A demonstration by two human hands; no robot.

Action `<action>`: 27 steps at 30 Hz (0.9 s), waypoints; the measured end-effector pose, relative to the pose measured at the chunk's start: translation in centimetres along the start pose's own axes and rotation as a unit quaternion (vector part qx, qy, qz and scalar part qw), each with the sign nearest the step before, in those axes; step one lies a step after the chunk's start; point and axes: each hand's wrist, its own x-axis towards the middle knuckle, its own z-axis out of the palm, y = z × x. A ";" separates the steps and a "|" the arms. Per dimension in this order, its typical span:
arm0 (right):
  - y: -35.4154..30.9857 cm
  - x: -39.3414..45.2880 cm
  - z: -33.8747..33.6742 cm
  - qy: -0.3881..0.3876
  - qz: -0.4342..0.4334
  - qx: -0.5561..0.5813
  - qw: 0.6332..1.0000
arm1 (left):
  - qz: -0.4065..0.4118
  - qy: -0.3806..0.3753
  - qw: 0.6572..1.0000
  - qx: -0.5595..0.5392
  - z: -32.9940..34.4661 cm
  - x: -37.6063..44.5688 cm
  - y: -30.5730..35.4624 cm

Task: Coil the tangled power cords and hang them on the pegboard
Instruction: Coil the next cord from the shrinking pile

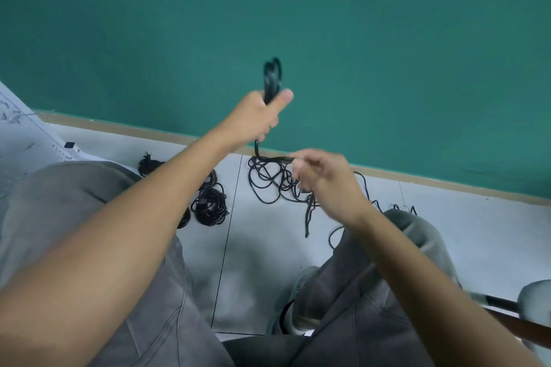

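- Left hand (258, 118) fisted round a black cord bundle (272, 76), loops sticking up against the green wall (387, 39).
- Right hand (323, 180) below, pinching the same cord's strand, blurred.
- Tangled cords (269, 185) on the floor (262, 247) at the wall's base.
- Coiled cords (210, 202) left of the tangle.

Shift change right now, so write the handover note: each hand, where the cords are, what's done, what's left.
Left hand: raised before the green wall, grip closed round a bunch of black cord loops that stick up above the fist.
Right hand: lower, pinching the strand that runs down from the left fist.
Tangled cords: loose on the white floor at the wall's base, behind the right hand.
Done: coiled bundles lie on the floor to the left.
Left: finish this coil, coil the tangle, hang everything. No pegboard is in view.
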 end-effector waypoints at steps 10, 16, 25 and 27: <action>-0.5 2.4 -3.1 0.219 -0.044 -0.145 0.964 | 0.009 -0.303 0.950 -0.071 2.1 -2.2 -0.4; 1.4 1.7 -3.5 0.176 -0.019 -0.118 0.977 | -0.014 -0.167 0.968 -0.187 1.0 -1.3 -0.1; -3.4 3.2 -2.7 0.240 0.017 0.150 0.959 | -0.013 -0.209 0.970 -0.122 4.1 -2.4 -0.4; -3.6 3.6 -2.6 0.264 0.036 0.137 0.954 | -0.002 -0.213 0.973 -0.091 3.9 -2.4 -0.1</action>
